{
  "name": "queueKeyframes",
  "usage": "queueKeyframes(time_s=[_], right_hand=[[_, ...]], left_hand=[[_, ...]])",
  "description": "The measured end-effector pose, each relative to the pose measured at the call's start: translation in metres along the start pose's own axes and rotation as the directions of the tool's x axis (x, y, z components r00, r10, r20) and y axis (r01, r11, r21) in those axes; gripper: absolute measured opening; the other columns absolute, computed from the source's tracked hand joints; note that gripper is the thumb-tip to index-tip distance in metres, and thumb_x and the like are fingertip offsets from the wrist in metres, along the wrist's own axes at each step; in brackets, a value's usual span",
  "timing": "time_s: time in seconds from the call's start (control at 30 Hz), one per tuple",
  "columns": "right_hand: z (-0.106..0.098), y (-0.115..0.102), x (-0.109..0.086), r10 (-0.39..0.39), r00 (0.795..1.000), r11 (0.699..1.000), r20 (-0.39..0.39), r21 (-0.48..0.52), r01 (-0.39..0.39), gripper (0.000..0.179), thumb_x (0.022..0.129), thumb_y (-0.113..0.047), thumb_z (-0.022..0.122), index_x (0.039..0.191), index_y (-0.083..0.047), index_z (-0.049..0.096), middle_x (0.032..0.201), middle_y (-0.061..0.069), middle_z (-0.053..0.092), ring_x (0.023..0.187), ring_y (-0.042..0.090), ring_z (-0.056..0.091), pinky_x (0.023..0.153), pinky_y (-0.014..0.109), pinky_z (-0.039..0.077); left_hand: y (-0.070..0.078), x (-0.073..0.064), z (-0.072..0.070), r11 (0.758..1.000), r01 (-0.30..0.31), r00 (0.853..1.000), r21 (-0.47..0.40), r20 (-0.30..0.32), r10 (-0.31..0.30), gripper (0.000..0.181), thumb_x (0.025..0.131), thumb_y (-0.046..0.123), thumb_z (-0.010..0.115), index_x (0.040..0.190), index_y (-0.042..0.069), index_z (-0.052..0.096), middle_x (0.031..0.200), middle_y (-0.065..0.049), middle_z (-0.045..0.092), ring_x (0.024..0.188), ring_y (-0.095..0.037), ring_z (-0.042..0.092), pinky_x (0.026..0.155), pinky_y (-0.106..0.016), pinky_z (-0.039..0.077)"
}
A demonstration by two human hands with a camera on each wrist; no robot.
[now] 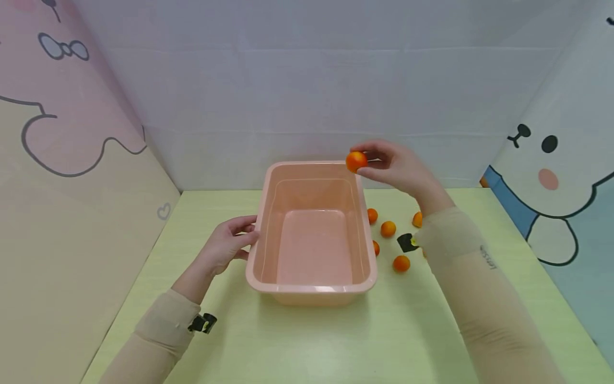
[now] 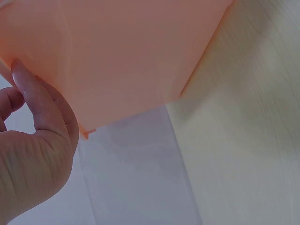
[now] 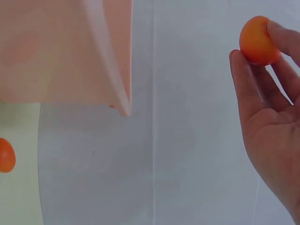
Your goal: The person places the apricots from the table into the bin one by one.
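A pink plastic basin (image 1: 314, 248) stands in the middle of the head view, with nothing lying inside it. On its left long side, my left hand (image 1: 229, 245) grips the rim between thumb and fingers; the left wrist view shows the thumb (image 2: 37, 101) against the basin's outer wall. Up by the far right corner of the basin, my right hand (image 1: 395, 168) pinches a small mandarin (image 1: 356, 161) between thumb and fingertips. That same mandarin (image 3: 258, 41) is held above the level of the rim in the right wrist view.
Several more mandarins (image 1: 388, 229) lie on the pale yellow table (image 1: 312, 346) to the right of the basin, some partly hidden by its wall or my right sleeve (image 1: 453, 240). A white cloth wall (image 1: 312, 96) rises behind, with printed cartoon panels (image 1: 72, 213) at both sides.
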State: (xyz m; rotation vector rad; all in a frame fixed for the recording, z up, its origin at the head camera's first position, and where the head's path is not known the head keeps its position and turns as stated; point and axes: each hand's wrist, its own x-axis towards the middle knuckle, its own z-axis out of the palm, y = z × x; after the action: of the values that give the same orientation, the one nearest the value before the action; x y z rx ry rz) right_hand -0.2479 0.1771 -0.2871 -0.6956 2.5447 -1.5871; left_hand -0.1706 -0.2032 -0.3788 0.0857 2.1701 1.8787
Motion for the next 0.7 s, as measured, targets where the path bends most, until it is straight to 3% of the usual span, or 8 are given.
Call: queueKeyframes(time_s=[0.2,0.4,0.7], right_hand=[[0.023,-0.015,0.035,0.003,0.997,1.0,0.077,-0.015,-0.002,0.048,0.09,-0.018,0.075,0.135,-0.01,0.06,0.127,0.007,0.062,0.113,0.021,0.06,0.095,0.032,0.051],[0.048,-0.016,0.06,-0.007,0.992,0.998,0.13,0.059,0.0,0.043,0.091,-0.013,0.072,0.132,-0.009,0.062,0.125,0.006,0.062,0.11,0.022,0.061,0.097,0.034,0.049],[0.082,-0.004,0.08,0.099,0.983,0.987,0.154,0.114,-0.117,0.042,0.091,-0.017,0.073,0.131,-0.013,0.062,0.124,0.002,0.062,0.113,0.02,0.058,0.097,0.032,0.047]], left_hand=[[0.001,-0.001,0.0,1.0,-0.006,1.0,0.006,0.003,0.006,0.054,0.096,0.004,0.062,0.145,-0.008,0.042,0.107,-0.013,0.054,0.082,-0.014,0.064,0.061,-0.033,0.06],[0.002,-0.001,0.001,1.0,-0.003,1.0,0.005,0.004,0.003,0.053,0.096,0.003,0.062,0.144,-0.008,0.042,0.106,-0.012,0.054,0.082,-0.014,0.064,0.061,-0.033,0.06],[0.001,-0.001,0.002,1.0,-0.003,1.0,0.012,-0.003,0.003,0.052,0.095,0.002,0.061,0.144,-0.008,0.043,0.105,-0.011,0.053,0.082,-0.014,0.063,0.061,-0.033,0.06]])
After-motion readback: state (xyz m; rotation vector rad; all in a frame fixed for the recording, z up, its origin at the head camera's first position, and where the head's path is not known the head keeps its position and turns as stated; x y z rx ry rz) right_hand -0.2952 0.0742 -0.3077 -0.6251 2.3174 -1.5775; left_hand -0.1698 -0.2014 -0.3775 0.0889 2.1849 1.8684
